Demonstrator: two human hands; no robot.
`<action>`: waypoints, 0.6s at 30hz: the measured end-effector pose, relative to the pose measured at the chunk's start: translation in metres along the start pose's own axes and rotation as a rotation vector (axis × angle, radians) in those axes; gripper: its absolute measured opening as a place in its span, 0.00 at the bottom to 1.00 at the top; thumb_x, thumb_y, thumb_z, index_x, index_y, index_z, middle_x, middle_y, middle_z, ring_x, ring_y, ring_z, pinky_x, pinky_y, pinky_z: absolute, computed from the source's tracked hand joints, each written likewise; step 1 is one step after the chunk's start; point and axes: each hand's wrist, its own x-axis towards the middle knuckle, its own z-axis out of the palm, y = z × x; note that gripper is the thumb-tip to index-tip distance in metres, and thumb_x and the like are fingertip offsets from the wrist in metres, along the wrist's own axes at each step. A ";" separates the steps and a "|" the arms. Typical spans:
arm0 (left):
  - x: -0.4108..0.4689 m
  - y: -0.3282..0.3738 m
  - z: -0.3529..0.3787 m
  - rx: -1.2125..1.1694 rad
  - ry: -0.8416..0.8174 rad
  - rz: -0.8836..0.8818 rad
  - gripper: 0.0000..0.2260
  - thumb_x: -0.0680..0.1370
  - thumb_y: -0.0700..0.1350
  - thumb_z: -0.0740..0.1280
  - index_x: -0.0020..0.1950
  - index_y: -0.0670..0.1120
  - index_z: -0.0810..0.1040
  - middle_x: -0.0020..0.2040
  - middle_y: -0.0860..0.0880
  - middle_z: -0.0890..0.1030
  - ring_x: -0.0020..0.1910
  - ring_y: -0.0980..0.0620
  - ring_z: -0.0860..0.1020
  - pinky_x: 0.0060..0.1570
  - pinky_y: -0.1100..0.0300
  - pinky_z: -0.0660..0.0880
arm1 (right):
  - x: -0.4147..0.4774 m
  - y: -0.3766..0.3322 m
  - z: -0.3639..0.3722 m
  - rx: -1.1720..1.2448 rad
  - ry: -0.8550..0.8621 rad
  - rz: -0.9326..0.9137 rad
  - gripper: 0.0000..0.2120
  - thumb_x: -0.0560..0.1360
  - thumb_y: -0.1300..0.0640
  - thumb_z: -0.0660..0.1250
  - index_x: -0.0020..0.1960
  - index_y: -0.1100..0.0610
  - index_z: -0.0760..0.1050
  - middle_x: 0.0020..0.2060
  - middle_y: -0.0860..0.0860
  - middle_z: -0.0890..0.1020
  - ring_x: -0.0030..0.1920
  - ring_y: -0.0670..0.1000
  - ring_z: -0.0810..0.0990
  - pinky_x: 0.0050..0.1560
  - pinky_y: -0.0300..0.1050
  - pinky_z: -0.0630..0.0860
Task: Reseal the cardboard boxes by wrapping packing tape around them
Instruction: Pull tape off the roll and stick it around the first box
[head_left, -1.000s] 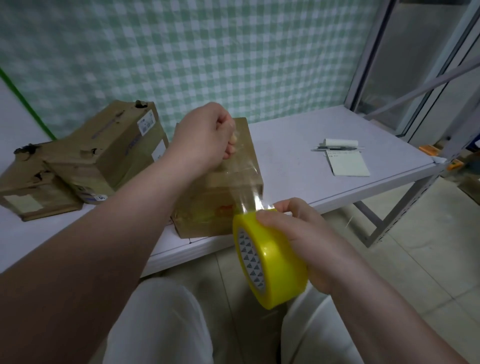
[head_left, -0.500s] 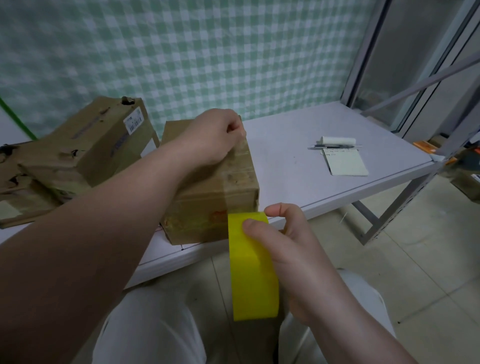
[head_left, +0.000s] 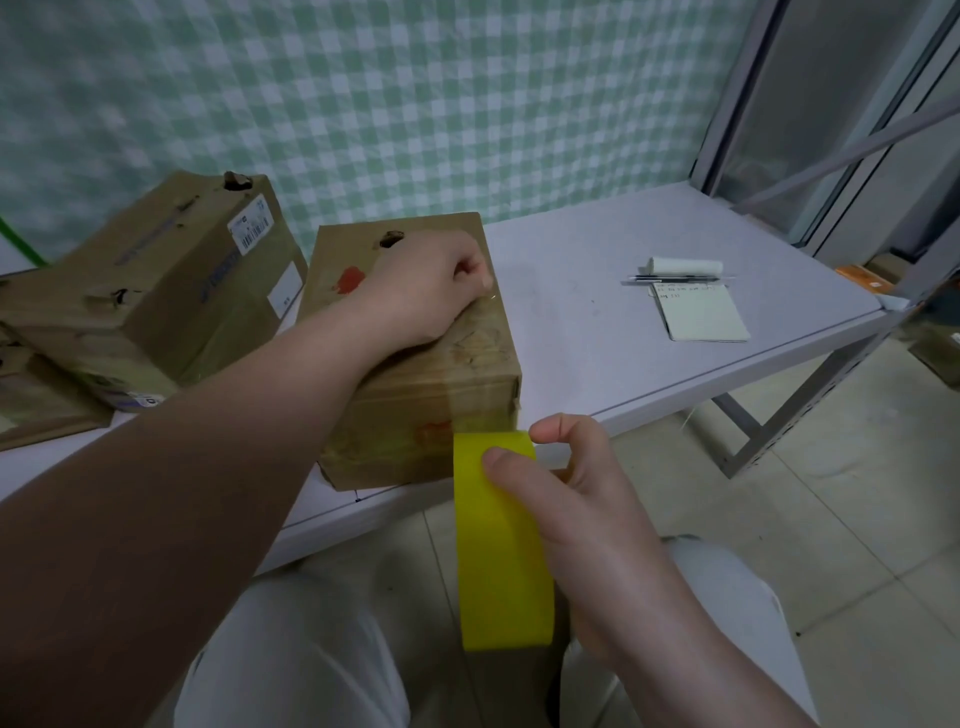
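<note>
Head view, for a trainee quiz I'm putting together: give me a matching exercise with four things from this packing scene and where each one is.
Things:
1. tape roll
2. notepad
3. left hand
4. barcoded box

Places:
a. on the table, right part
b. on top of the near box
c. in the right hand, below the table edge
d. tilted, at the left

Pairs: 1-c, 2-a, 3-b, 4-d

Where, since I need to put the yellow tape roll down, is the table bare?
The white table is bare between the taped brown cardboard box and the white notepad. Left of that box, stacked cardboard boxes crowd it.
</note>
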 end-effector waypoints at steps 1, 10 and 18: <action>0.000 -0.001 0.002 0.010 0.004 0.002 0.05 0.80 0.47 0.62 0.46 0.48 0.76 0.39 0.58 0.74 0.40 0.57 0.73 0.42 0.60 0.70 | 0.001 0.000 0.000 -0.001 -0.001 0.002 0.18 0.60 0.45 0.69 0.47 0.43 0.68 0.30 0.53 0.77 0.33 0.55 0.77 0.40 0.62 0.79; 0.005 -0.009 0.010 0.085 0.101 0.049 0.06 0.79 0.47 0.63 0.44 0.47 0.71 0.37 0.57 0.70 0.40 0.54 0.70 0.42 0.58 0.66 | 0.004 0.004 -0.001 -0.049 0.014 0.013 0.14 0.59 0.43 0.70 0.41 0.38 0.69 0.35 0.56 0.80 0.35 0.57 0.79 0.40 0.64 0.79; -0.033 0.010 -0.013 0.141 0.132 0.313 0.15 0.81 0.48 0.59 0.64 0.48 0.77 0.61 0.52 0.79 0.60 0.54 0.75 0.55 0.66 0.64 | 0.007 0.009 -0.001 -0.057 0.014 -0.007 0.15 0.55 0.41 0.71 0.39 0.37 0.69 0.36 0.58 0.79 0.36 0.57 0.78 0.41 0.64 0.78</action>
